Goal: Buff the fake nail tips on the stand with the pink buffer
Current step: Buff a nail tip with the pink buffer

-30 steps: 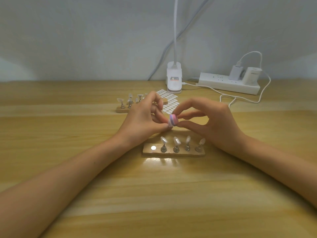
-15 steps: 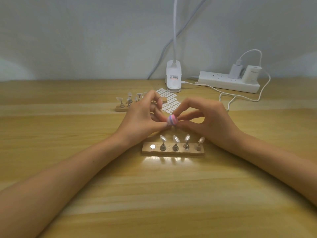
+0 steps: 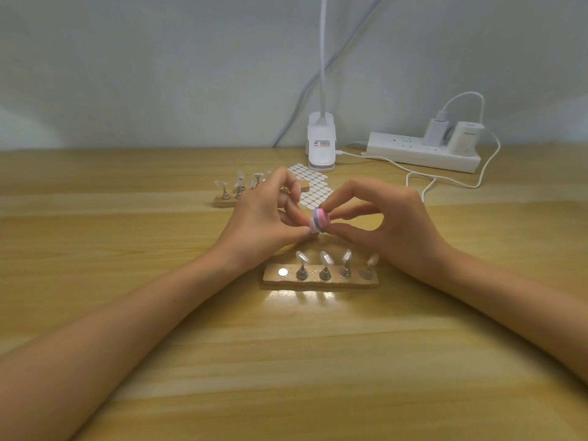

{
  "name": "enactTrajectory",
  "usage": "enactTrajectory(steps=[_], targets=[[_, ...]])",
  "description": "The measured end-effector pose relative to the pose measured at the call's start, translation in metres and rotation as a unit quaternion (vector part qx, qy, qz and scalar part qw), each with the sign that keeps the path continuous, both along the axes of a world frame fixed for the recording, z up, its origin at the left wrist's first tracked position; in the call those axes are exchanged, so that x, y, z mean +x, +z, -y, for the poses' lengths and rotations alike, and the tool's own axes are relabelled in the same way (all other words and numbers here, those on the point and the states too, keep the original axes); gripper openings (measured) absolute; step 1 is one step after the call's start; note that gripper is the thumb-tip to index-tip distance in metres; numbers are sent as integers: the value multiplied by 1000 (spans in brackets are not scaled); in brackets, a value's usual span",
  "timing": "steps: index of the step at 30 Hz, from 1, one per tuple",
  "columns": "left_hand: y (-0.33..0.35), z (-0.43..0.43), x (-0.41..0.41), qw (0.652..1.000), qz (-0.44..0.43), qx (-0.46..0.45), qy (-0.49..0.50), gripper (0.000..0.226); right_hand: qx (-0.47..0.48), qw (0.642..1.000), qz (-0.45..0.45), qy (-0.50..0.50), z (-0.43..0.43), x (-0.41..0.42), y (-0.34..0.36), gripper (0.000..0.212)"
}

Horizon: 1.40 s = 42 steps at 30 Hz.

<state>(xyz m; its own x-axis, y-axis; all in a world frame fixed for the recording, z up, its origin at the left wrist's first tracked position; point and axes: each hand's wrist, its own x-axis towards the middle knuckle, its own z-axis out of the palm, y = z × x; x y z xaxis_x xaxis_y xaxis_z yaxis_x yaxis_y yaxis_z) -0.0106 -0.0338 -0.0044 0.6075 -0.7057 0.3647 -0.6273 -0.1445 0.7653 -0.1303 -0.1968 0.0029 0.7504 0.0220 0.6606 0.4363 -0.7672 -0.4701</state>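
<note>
A single view, a wide-angle camera on the person's head, faces forward and down over the table [image 3: 286, 361] toward the wall [image 3: 159, 74] at 12 o'clock. The left hand [image 3: 264, 218] and right hand [image 3: 397, 224] sit close — forearms at 7 and 5 o'clock.

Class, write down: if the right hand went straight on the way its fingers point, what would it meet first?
The nail tip pinched by the left hand, then that hand itself. The right hand points leftward with the buffer pinched, seemingly touching the nail tip; depth is unclear.
</note>
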Motion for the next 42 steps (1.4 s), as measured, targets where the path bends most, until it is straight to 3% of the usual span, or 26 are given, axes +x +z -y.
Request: enactTrajectory(steps=[42], targets=[[2, -1, -3, 1000, 0, -6, -13, 42, 27, 999, -34, 21, 3, 4, 0, 11]])
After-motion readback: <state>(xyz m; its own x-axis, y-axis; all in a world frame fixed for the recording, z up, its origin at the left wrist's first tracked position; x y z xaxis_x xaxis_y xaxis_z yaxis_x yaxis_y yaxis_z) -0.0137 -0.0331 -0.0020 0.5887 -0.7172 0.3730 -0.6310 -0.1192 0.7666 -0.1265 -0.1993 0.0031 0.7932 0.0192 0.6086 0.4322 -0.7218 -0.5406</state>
